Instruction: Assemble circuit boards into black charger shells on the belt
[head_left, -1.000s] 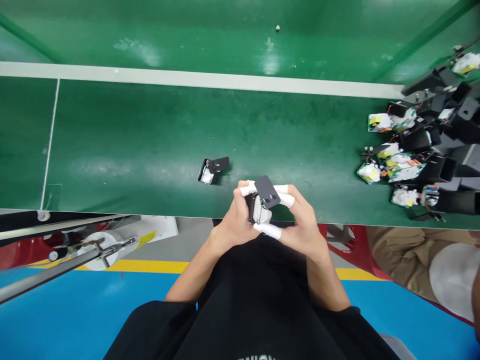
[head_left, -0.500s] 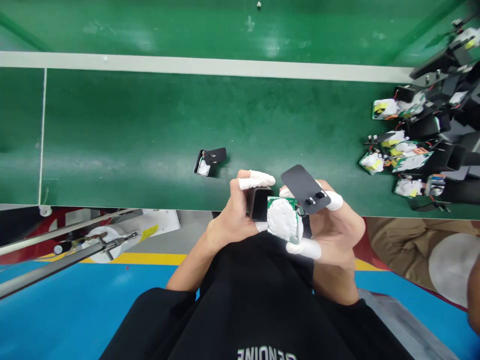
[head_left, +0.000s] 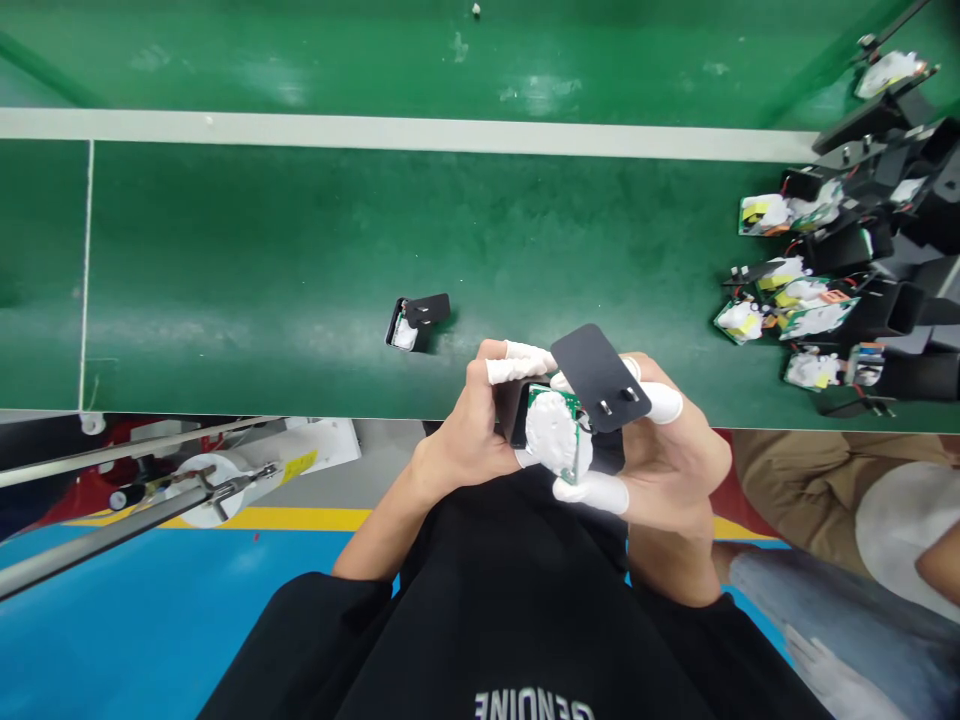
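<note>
My left hand [head_left: 476,420], with white finger cots, is closed round a black plastic housing [head_left: 511,408] whose open end faces right. In my right hand [head_left: 660,450], also in finger cots, is a green circuit board [head_left: 556,436] covered by a round white blob. Its left edge overlaps the housing's mouth; how far it is inside I cannot tell. A black cover plate with two plug pins [head_left: 600,375] hangs at the board's right side, by my right fingers. Beyond my hands lies another small black housing with its cover plate [head_left: 429,310] on the green bench.
On the right of the green bench [head_left: 300,260] lies a heap of black housings [head_left: 919,375] and boards with white blobs [head_left: 817,320]. A pale strip [head_left: 450,130] runs along the bench. Another person's tan-clad leg [head_left: 787,490] is at right, a metal rod [head_left: 112,540] at left.
My right hand has moved the circuit board left, up to the mouth of the housing. The cover plate has shifted left with it. My left hand stays nearly in place.
</note>
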